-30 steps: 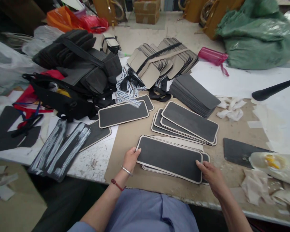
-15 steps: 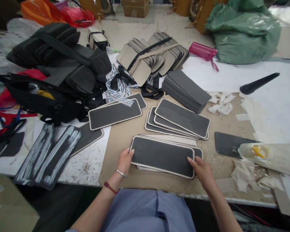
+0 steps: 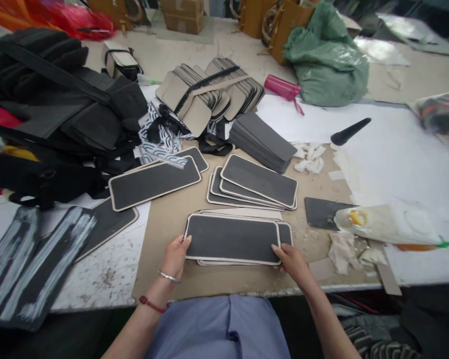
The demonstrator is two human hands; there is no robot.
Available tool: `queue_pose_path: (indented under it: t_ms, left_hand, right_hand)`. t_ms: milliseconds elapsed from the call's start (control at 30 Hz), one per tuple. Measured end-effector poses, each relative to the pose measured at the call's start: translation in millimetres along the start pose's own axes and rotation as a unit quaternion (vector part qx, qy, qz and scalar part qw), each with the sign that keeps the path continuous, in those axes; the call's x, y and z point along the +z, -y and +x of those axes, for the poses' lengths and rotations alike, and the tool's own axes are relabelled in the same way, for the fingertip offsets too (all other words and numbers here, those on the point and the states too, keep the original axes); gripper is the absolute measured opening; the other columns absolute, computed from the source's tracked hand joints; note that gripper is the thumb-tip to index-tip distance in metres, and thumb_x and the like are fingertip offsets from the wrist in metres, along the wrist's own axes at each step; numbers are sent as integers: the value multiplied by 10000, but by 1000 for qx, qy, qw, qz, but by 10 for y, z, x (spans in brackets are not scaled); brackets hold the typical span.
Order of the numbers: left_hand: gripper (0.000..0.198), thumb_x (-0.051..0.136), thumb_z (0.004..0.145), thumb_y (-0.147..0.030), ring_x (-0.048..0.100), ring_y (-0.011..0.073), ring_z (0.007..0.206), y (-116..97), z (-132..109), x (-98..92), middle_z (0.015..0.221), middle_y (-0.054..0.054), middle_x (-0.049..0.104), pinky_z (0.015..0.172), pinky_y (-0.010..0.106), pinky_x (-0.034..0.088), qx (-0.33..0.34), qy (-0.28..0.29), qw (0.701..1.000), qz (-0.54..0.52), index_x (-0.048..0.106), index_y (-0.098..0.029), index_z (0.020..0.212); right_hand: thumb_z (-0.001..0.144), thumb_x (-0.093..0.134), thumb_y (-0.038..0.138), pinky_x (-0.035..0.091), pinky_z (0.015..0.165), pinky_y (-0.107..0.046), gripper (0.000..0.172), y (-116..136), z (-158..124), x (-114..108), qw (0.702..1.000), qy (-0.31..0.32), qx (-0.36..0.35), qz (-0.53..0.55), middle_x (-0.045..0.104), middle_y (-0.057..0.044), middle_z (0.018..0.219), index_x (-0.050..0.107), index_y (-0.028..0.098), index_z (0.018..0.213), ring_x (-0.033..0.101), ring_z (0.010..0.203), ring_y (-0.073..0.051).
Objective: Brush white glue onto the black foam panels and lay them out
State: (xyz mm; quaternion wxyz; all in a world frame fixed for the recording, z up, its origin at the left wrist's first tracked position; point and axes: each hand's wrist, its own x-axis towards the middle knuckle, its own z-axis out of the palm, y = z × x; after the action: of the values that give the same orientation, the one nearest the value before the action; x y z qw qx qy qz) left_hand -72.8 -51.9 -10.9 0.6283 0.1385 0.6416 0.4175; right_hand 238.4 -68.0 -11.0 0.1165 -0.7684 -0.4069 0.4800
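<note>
A dark rectangular panel with rounded corners and a pale border (image 3: 232,239) lies level between my hands, over a few similar panels (image 3: 286,232) whose edges peek out. My left hand (image 3: 175,256) pinches its left end, thumb on top. At the right end, my right hand (image 3: 291,260) grips the lower corner between thumb and fingers. Just beyond is a fanned pile of bordered panels (image 3: 260,182). To the left, another bordered panel (image 3: 155,183) rests partly over others.
Strips smeared with white (image 3: 48,264) lie at the left edge near a heap of black pieces (image 3: 71,99). Behind stand a grey stack (image 3: 262,142) and strapped beige pieces (image 3: 209,92). A glue-stained plastic bottle (image 3: 389,222), scraps (image 3: 340,252) and a black tapered tool (image 3: 350,131) are at right.
The view has swung to the right, so the table's things sit further left. Both hands keep hold of the panel, which now lies more level and squarer over the ones beneath.
</note>
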Motion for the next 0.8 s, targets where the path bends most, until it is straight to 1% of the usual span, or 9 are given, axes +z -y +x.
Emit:
queue_pose_path:
  t_ms: [67,167,267,500,600,667,700,800]
  left_hand:
    - [445,749,453,-450,604,219,754,-5,-1,5,672,33,664,708,327,452,-5,-1,1000,-1,615,-128,730]
    - [450,748,432,-457,602,221,753,-17,-4,18,641,26,654,702,326,451,-6,-5,1000,4,606,-133,711]
    - [450,741,427,-468,601,217,745,-33,-12,33,641,25,651,694,321,451,-4,-2,1000,9,600,-137,697]
    - [449,740,450,-471,610,215,743,-43,-38,28,665,30,666,711,321,455,-2,0,1000,12,610,-136,719]
    - [433,743,472,-451,614,220,772,-49,-44,16,700,38,679,739,332,457,-3,-4,1000,12,619,-137,743]
    - [427,747,478,-440,618,222,779,-58,-44,15,719,44,684,754,339,459,-10,-2,1000,10,624,-137,753]
    - [426,748,480,-436,621,222,776,-63,-44,16,724,46,686,759,343,460,-15,-1,1000,8,626,-137,757]
    - [423,752,482,-424,628,222,760,-72,-39,20,726,49,690,771,351,463,-26,-3,1000,4,630,-137,767]
  right_hand:
    - [719,438,448,335,343,-211,297,-5,-9,28,1000,-7,-2,1,424,57,434,371,222,539,494,366,-122]
    - [715,457,413,331,349,-209,276,-21,-6,45,1000,-16,-10,1,403,70,430,368,219,541,464,333,-103]
    - [713,454,415,331,353,-210,267,-51,-3,61,999,-26,-19,8,401,72,464,370,217,555,462,337,-95]
    - [686,455,487,336,344,-209,315,-54,-41,89,998,-45,-39,23,375,72,468,346,224,551,444,353,-94]
    - [709,387,567,372,352,-226,364,-19,-53,56,998,-13,-32,46,416,50,461,376,229,574,478,401,-127]
    - [730,323,605,410,385,-253,413,-1,-33,29,998,-6,-27,61,479,18,501,438,225,617,521,470,-160]
    - [735,305,614,432,423,-271,438,4,-14,18,998,-16,-35,59,515,-4,537,469,220,636,541,516,-177]
    - [731,301,620,461,578,-325,480,-5,54,7,993,-81,-82,20,588,-63,624,530,208,638,568,632,-218]
